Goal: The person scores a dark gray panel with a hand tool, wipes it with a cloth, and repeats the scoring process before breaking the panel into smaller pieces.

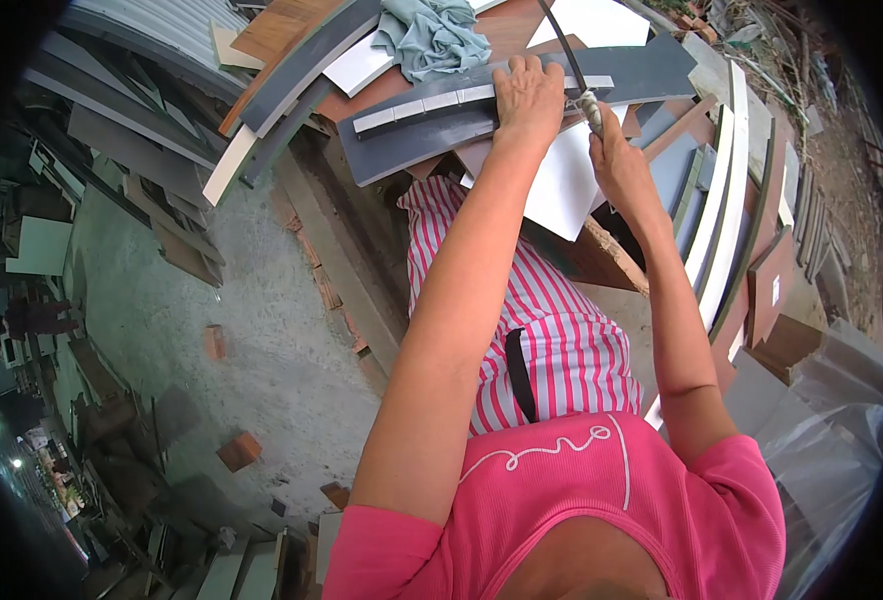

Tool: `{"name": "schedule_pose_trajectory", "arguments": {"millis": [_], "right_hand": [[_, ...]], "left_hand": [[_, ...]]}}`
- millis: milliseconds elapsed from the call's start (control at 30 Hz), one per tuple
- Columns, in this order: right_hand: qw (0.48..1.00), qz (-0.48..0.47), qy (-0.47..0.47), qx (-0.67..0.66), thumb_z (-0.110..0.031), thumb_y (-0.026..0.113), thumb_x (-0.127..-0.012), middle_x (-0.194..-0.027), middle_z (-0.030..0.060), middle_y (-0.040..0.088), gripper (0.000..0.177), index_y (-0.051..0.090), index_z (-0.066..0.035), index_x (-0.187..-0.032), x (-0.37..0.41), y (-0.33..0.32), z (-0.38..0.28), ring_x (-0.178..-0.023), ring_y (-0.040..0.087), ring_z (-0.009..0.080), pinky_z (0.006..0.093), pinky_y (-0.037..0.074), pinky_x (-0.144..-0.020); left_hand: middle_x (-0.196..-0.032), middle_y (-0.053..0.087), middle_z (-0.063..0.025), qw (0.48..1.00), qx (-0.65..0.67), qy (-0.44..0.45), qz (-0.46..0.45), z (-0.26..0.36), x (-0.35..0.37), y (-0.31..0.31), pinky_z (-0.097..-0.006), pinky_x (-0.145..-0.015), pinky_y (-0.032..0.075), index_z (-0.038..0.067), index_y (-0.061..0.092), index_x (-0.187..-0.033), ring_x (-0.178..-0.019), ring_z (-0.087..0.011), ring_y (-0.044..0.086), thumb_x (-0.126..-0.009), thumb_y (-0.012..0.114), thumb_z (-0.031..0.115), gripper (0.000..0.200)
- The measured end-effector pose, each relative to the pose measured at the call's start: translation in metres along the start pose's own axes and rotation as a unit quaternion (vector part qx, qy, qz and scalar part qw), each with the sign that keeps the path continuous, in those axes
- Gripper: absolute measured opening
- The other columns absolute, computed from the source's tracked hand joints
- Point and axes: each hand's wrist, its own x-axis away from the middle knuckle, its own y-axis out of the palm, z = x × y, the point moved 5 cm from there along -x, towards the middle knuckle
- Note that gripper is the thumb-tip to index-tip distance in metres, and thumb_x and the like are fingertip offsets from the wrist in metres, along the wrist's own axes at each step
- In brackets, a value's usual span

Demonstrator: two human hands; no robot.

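Note:
My left hand [529, 98] presses down over a narrow dark strip with white segments [426, 104], its fingers bent over the far edge. The strip lies along a long dark grey board [401, 150] across the pile before me. In my right hand [618, 160] is a long thin dark blade [564, 45] with a pale wrapped handle [590, 108]. That blade points up and away, crossing the strip's right part in this view. A white panel [566, 185] sits beneath the board, between my forearms.
A crumpled grey-green cloth [431, 40] rests on boards behind the strip. Long planks [726, 190] and panels are stacked at right, beside clear plastic sheeting [826, 440]. Brick pieces [239, 452] dot the concrete floor [271, 350] at left. Another person [36, 318] is far left.

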Motion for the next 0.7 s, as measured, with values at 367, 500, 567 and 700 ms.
{"name": "schedule_pose_trajectory", "arguments": {"millis": [367, 500, 567, 700], "right_hand": [[1.0, -0.011, -0.022, -0.001, -0.02, 0.047, -0.094, -0.077, 0.027, 0.065, 0.035, 0.041, -0.004, -0.125, -0.031, 0.0, 0.003, -0.072, 0.066, 0.0418, 0.0507, 0.05, -0.07], [0.99, -0.121, 0.071, -0.033, -0.023, 0.045, -0.096, -0.074, 0.021, 0.063, 0.027, 0.041, -0.003, -0.114, -0.035, -0.008, -0.003, -0.062, 0.066, 0.0309, 0.0437, 0.052, -0.054], [0.989, -0.128, 0.065, -0.023, -0.027, 0.046, -0.097, -0.072, 0.0162, 0.063, 0.027, 0.041, -0.002, -0.106, -0.044, -0.004, -0.002, -0.057, 0.065, 0.0214, 0.0362, 0.05, -0.044], [0.992, -0.092, 0.083, -0.021, -0.029, 0.046, -0.098, -0.073, 0.0212, 0.064, 0.03, 0.041, -0.001, -0.107, -0.05, 0.01, 0.003, -0.061, 0.066, 0.0332, 0.0438, 0.053, -0.057]], "left_hand": [[-0.106, 0.061, -0.0139, 0.999, -0.009, -0.044, -0.001, -0.005, -0.006, 0.005, -0.0463, -0.085, 0.041, 0.006, 0.063, -0.101, -0.106, -0.0311, 0.053, -0.084, 0.066, 0.029, 0.029], [-0.107, 0.061, -0.0142, 0.999, -0.012, -0.041, 0.008, -0.002, -0.005, 0.007, -0.0465, -0.085, 0.041, 0.006, 0.063, -0.102, -0.107, -0.0315, 0.053, -0.084, 0.066, 0.03, 0.03], [-0.109, 0.06, -0.013, 0.998, -0.021, -0.05, -0.015, -0.001, -0.005, 0.002, -0.0437, -0.087, 0.039, 0.008, 0.064, -0.104, -0.107, -0.028, 0.052, -0.089, 0.052, 0.017, 0.022], [-0.11, 0.06, -0.0123, 0.998, -0.028, -0.052, -0.025, 0.0, -0.006, 0.003, -0.0434, -0.087, 0.039, 0.009, 0.064, -0.105, -0.108, -0.0276, 0.052, -0.089, 0.051, 0.016, 0.022]]}}
